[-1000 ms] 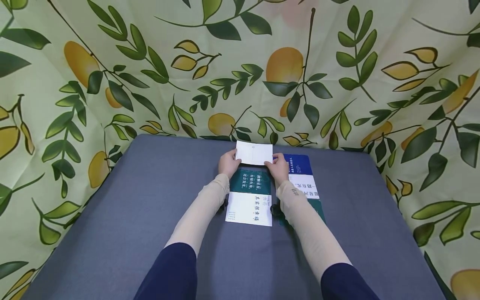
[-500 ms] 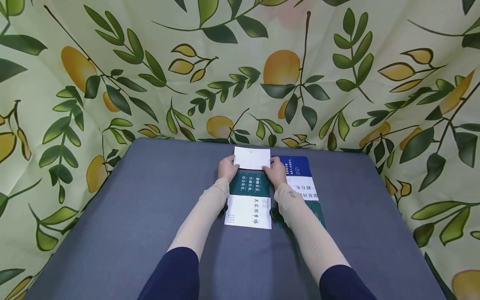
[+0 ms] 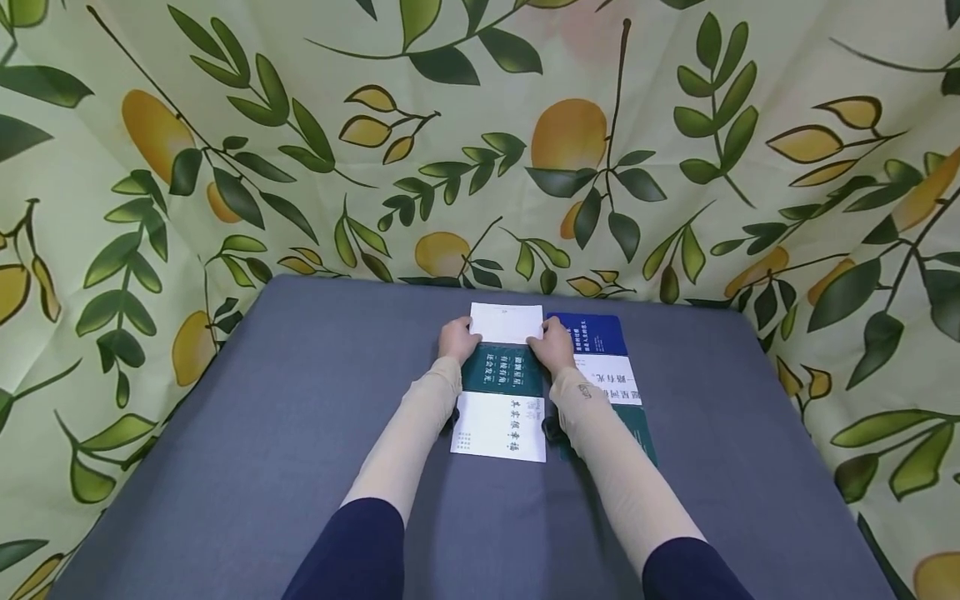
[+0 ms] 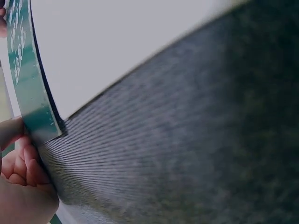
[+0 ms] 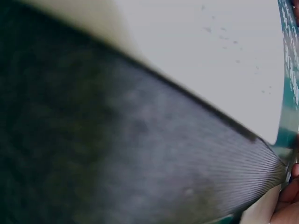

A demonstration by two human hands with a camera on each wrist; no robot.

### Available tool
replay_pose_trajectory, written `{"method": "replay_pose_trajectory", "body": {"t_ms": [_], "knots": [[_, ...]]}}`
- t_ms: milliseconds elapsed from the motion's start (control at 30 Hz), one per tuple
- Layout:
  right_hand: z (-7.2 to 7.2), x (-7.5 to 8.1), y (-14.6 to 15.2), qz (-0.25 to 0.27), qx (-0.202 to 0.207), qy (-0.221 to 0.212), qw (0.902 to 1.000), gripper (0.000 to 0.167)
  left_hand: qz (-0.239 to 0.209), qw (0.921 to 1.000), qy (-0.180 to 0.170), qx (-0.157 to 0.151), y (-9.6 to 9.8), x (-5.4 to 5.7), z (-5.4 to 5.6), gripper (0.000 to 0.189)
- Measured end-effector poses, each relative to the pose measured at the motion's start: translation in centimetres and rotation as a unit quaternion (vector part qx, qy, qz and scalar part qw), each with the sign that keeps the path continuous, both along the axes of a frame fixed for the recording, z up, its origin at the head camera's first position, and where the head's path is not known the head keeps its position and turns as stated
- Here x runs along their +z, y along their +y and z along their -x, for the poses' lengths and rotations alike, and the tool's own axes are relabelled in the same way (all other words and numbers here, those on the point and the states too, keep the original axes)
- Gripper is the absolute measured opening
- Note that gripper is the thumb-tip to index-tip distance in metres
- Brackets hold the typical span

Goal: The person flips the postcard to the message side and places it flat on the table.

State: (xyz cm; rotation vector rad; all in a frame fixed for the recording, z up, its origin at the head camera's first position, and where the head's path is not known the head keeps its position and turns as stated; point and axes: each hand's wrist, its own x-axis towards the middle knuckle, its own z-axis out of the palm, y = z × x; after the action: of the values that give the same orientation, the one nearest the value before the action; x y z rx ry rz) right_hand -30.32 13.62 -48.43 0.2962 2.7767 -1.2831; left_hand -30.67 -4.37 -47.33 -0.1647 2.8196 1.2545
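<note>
In the head view a blank-looking white card (image 3: pixel 506 322) with a tiny mark lies at the far end of a column. My left hand (image 3: pixel 457 339) pinches its left edge near the lower corner, and my right hand (image 3: pixel 553 343) pinches the right edge likewise. Just below it is a dark green card (image 3: pixel 501 369) with white Chinese writing, then a white card (image 3: pixel 498 427) with black writing, nearest me. The left wrist view shows the curled fingers (image 4: pixel 28 168) beside the green card's edge. At the right wrist view's edge, only part of the right hand (image 5: pixel 287 203) appears.
A second column stands to the right: a blue card (image 3: pixel 600 335), a white lettered card (image 3: pixel 609 375) and a green card (image 3: pixel 636 429), partly covered by my right arm. All lie on a grey cloth-covered table (image 3: pixel 300 400), with a leaf-patterned curtain (image 3: pixel 480 150) behind.
The blank white card has come down toward me, from tilted above the table to lying in line against the green card's far edge. Both hands have kept hold of it.
</note>
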Motion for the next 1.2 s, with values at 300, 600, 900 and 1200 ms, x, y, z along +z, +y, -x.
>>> {"method": "replay_pose_trajectory", "body": {"t_ms": [300, 600, 900, 1200], "knots": [[0.1, 0.8, -0.1, 0.012, 0.001, -0.027, 0.9996, 0.052, 0.009, 0.9999, -0.012, -0.002, 0.2, 0.1, 0.2, 0.046], [0.1, 1.0, -0.1, -0.023, 0.015, -0.003, 0.9996, 0.046, 0.006, 0.9997, -0.024, -0.001, 0.1, 0.2, 0.2, 0.046], [-0.2, 1.3, -0.2, -0.056, 0.042, -0.004, 0.9975, 0.040, 0.031, 0.9993, -0.022, 0.001, 0.4, 0.2, 0.2, 0.045], [-0.4, 2.1, 0.2, -0.020, 0.032, 0.037, 0.9986, 0.040, 0.043, 0.9990, 0.013, 0.000, 0.1, 1.0, 0.5, 0.046]]}}
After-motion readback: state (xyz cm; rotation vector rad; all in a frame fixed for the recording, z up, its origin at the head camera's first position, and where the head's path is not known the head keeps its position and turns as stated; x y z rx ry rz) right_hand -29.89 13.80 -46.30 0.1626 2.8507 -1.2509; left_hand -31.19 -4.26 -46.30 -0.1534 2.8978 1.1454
